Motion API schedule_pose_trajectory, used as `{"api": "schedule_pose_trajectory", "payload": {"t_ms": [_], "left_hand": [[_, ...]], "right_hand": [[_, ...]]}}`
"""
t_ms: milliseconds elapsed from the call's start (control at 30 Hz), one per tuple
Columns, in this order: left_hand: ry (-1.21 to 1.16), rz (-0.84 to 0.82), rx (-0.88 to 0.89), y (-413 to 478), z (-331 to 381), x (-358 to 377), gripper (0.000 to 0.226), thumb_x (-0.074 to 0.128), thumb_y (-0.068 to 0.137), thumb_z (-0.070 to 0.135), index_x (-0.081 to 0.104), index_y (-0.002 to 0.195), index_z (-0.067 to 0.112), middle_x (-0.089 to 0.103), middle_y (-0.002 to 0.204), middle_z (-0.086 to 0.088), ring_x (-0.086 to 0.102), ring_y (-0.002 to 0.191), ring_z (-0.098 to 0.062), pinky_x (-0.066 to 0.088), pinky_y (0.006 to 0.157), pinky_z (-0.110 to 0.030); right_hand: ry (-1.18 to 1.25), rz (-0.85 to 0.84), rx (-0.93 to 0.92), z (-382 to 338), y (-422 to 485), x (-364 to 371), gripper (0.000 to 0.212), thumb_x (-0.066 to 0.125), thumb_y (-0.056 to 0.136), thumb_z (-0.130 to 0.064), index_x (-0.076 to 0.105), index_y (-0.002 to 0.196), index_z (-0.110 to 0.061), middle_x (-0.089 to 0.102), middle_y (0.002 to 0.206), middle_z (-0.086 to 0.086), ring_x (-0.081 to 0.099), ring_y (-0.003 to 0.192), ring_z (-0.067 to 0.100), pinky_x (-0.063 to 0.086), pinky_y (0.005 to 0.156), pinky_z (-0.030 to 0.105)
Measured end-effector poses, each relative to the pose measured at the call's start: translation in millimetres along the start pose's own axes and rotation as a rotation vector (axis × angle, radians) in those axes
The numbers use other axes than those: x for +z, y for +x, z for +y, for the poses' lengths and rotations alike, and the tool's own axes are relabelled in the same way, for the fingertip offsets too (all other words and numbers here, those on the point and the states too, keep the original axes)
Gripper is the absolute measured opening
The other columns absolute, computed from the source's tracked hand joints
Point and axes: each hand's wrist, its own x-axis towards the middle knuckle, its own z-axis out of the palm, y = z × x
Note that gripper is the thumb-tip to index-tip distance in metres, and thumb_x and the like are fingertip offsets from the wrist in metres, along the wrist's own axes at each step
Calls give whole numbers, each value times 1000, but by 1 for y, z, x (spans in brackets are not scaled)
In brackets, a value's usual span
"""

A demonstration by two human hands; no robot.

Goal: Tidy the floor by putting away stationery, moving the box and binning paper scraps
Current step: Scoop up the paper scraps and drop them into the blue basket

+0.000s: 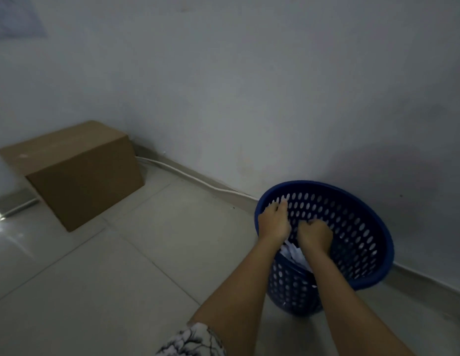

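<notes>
A blue perforated waste basket (pixel 362 227) stands on the tiled floor against the wall at the right. Both my hands are inside its mouth. My left hand (pixel 274 222) lies palm down by the near-left rim, fingers stretched toward the inner wall, with nothing visible in it. Just to the right, my right hand (pixel 315 233) is curled into a fist. White paper scraps (pixel 292 251) lie in the basket under my wrists. A closed brown cardboard box (pixel 80 173) sits on the floor at the left, against the wall.
A white cable (pixel 198 182) runs along the skirting between the box and the basket. A metal strip (pixel 14 204) lies at the far left behind the box. Pale floor tiles (pixel 121 265) stretch between the box and me.
</notes>
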Motion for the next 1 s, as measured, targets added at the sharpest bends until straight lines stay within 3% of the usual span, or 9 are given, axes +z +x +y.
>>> {"api": "schedule_pose_trajectory", "payload": {"t_ms": [33, 100, 133, 167, 267, 367, 567, 800, 1000], "left_hand": [[8, 43, 46, -11, 3, -10, 37, 36, 101, 33, 50, 73, 15, 51, 73, 2, 44, 63, -4, 36, 55, -9], [27, 133, 109, -33, 2, -35, 28, 39, 100, 28, 57, 83, 15, 57, 81, 0, 49, 69, -7, 37, 56, -8], [29, 176, 137, -46, 3, -53, 26, 40, 100, 26, 60, 86, 15, 59, 84, 1, 52, 73, -7, 38, 56, -8], [35, 208, 152, -60, 4, -68, 24, 41, 99, 24, 63, 92, 16, 60, 89, 1, 54, 78, -8, 39, 59, -9], [132, 357, 160, -109, -11, -130, 34, 44, 98, 23, 57, 124, 4, 62, 123, -10, 56, 113, -20, 39, 89, -16], [211, 480, 82, -165, -42, -194, 42, 44, 98, 26, 51, 131, 2, 56, 134, -13, 51, 124, -23, 38, 105, -30], [326, 828, -142, -316, -146, -342, 44, 43, 97, 29, 48, 132, 2, 52, 136, -16, 47, 127, -28, 38, 108, -37], [357, 1016, -482, -482, -279, -456, 48, 48, 95, 28, 45, 134, 0, 50, 137, -20, 45, 128, -35, 38, 107, -37], [378, 1006, -851, -627, -399, -507, 52, 45, 95, 32, 37, 139, 6, 40, 144, -17, 38, 131, -35, 35, 107, -38]], "right_hand": [[-17, -1, -66, -9, -11, 1, 19, 46, 93, -11, 59, 79, -8, 59, 91, 18, 55, 81, 27, 54, 81, 45], [-71, 14, -204, -28, -37, 5, 29, 47, 92, -11, 59, 116, 1, 57, 118, 23, 54, 108, 35, 47, 97, 47], [-85, 27, -285, -40, -57, 10, 34, 47, 92, -9, 56, 122, 4, 54, 125, 24, 50, 116, 37, 43, 101, 47], [-88, 51, -369, -47, -73, 15, 36, 48, 91, -8, 55, 124, 5, 54, 127, 24, 47, 119, 38, 40, 103, 46], [-74, -28, -563, -67, -147, 36, 35, 49, 88, -5, 55, 121, 5, 56, 125, 22, 45, 121, 35, 37, 103, 41], [-36, -182, -605, -74, -227, 67, 36, 49, 89, -7, 54, 124, 2, 53, 129, 20, 40, 126, 33, 33, 106, 38], [-75, -545, -726, -58, -426, 138, 38, 47, 92, -9, 49, 129, -1, 48, 136, 17, 38, 129, 31, 35, 104, 34], [-326, -992, -730, 28, -604, 214, 44, 45, 94, -15, 42, 136, -2, 45, 139, 17, 41, 130, 30, 35, 106, 32], [-705, -1061, -565, 150, -727, 256, 39, 37, 96, -21, 51, 125, 2, 49, 134, 23, 45, 126, 34, 39, 105, 35]]}}
